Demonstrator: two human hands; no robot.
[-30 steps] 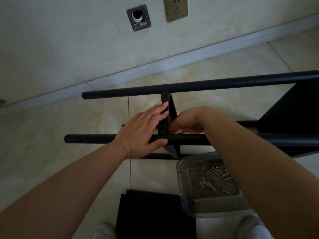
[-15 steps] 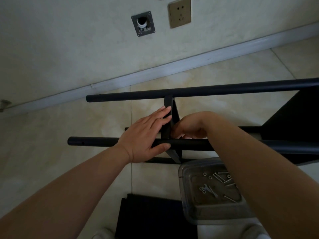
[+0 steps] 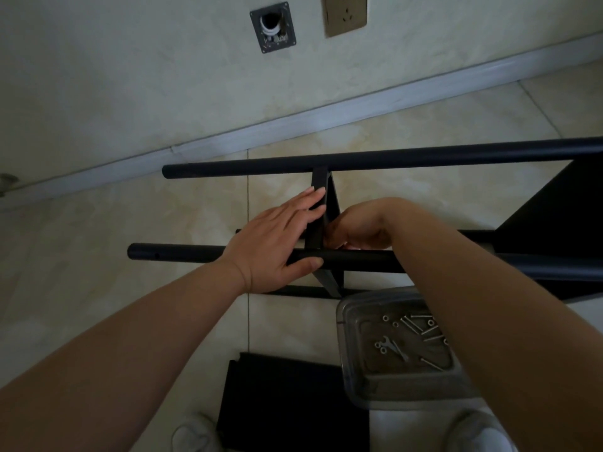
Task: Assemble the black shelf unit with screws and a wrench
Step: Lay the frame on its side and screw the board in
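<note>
Black shelf unit (image 3: 408, 158): one, part-built, lying on its side on the tiled floor near the wall. Round tubes: three visible, roughly parallel; far tube, near tube (image 3: 182, 254), one thinner rail lower down. Cross panel (image 3: 318, 182): one, spanning between far and near tubes.

Left hand (image 3: 277, 238): fingers straight against the cross panel, thumb hooked under the near tube.

Right hand (image 3: 362, 228): curled beside the panel's right face; contents cannot be told.

Clear plastic tray (image 3: 350, 353): one, just below the frame, holding one small wrench (image 3: 393, 347), several screws (image 3: 430, 336) and washers.

Loose black panel (image 3: 287, 402): one, at bottom edge. Bare floor lies left of the tube ends.
</note>
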